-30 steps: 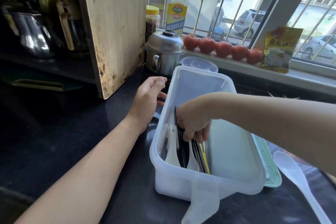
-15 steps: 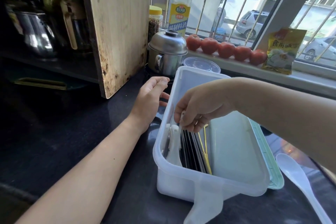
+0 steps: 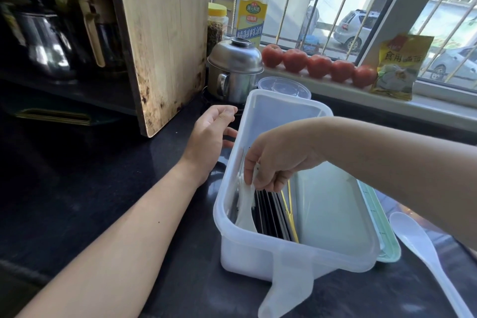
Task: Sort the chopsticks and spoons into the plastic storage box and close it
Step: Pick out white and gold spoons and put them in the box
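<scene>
Home kitchen: pot, cutting board.

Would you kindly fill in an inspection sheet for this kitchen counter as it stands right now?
Surface: dark counter, glossy.
Job's things: plastic storage box open; white spoon and chopsticks along its left side; another white spoon on the counter to the right; green lid beside the box.
Clutter: steel pot, round container, bottle, spice jar, cutting board.
Grippers: right hand pinches the boxed spoon's handle; left hand rests by the box, holding nothing.
Cables: nothing seen.
Surroundings: tomatoes and yellow packet on the sill; barred window, cars outside.
</scene>
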{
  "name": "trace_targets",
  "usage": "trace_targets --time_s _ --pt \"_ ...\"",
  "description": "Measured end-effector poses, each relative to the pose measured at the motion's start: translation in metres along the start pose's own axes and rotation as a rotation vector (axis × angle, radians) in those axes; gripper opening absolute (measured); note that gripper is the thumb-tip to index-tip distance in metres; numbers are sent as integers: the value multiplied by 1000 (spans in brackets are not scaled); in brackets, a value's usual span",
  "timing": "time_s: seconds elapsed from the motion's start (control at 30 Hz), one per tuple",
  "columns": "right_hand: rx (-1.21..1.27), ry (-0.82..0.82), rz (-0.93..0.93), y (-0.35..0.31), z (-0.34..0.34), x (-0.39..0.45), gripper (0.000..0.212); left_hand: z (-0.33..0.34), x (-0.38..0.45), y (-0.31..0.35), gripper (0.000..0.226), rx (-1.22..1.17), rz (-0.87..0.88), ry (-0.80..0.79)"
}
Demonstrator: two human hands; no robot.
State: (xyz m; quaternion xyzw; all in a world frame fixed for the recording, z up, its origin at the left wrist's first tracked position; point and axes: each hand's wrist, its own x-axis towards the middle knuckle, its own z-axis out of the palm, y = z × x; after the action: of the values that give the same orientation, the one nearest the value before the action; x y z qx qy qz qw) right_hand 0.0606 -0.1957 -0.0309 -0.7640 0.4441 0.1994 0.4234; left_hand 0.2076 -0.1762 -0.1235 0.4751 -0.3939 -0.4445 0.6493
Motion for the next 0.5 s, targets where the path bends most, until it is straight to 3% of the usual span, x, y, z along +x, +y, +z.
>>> trace_targets --time_s 0.17,0.27,0.43,0.5 --pt "194 23 14 0 -3 0 35 0 -1 1 36 5 7 0" --pt "235 58 29 0 -5 -1 27 -1 0 1 35 6 14 0" --pt "78 191 51 0 -4 -1 7 -1 0 1 35 24 14 7" --pt "-23 316 44 -1 -8 -4 10 -2 -3 4 33 37 22 30"
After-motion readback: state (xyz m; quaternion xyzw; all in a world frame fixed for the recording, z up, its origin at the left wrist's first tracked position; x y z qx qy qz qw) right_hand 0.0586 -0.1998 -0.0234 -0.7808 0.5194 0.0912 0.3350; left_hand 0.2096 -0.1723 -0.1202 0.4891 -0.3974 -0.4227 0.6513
